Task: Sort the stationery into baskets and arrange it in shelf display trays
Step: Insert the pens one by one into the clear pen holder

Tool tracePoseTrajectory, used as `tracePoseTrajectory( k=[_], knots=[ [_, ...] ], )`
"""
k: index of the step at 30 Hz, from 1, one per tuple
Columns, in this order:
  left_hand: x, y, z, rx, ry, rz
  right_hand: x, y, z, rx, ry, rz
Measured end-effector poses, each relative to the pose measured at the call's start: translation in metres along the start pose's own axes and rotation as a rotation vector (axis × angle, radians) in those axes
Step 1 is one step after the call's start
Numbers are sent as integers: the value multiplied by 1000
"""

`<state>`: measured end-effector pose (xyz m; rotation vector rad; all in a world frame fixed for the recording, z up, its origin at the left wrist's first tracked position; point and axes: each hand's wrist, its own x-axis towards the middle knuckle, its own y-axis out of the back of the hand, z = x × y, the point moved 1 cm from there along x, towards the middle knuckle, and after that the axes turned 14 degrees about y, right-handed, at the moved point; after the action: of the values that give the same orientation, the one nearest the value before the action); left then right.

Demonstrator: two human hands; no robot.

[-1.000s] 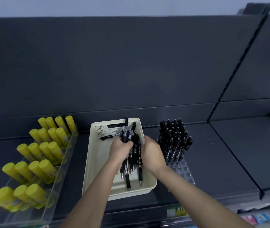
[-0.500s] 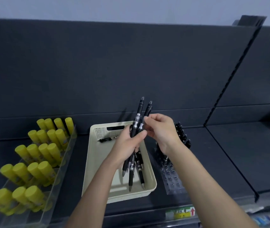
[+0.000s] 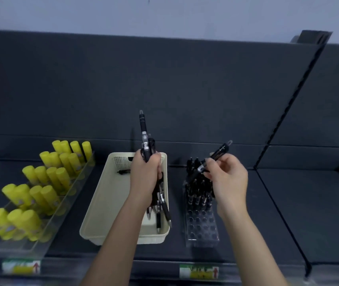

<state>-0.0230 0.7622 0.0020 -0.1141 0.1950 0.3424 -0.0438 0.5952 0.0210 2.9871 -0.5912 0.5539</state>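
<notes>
My left hand [image 3: 145, 178] grips a bundle of black pens [image 3: 146, 145] upright over the cream basket [image 3: 102, 209]; their tips hang down into the basket. My right hand [image 3: 227, 178] holds a single black pen [image 3: 216, 156] tilted, tip down, above the clear pen display tray [image 3: 202, 234]. The far rows of that tray are filled with upright black pens [image 3: 197, 195], while its near holes stand bare. One loose pen [image 3: 123, 172] lies at the basket's far end.
A clear tiered tray [image 3: 46, 238] of yellow glue sticks [image 3: 38, 195] stands to the left of the basket. A dark shelf divider [image 3: 282, 219] runs to the right of the pen tray. Price labels [image 3: 199, 271] sit on the shelf's front edge.
My left hand lifted the pen bundle out of the basket. My right hand pulled one pen from the bundle and moved it right, over the pen tray.
</notes>
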Motion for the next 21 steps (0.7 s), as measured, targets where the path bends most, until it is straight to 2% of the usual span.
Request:
tracePoseTrajectory(
  k=[4,9,15,21],
  knots=[
    [-15,-4,-17,-296,173,13,-15,23,22,-260,106,-101],
    [-24,-3,-35,-437,232,78,-23,33,37,-374,159,-213],
    [-21,4,-51,-508,272,135,-35,27,49,-437,211,-301],
    [-20,7,-56,-503,311,69,-42,20,62,-549,201,-395]
  ],
)
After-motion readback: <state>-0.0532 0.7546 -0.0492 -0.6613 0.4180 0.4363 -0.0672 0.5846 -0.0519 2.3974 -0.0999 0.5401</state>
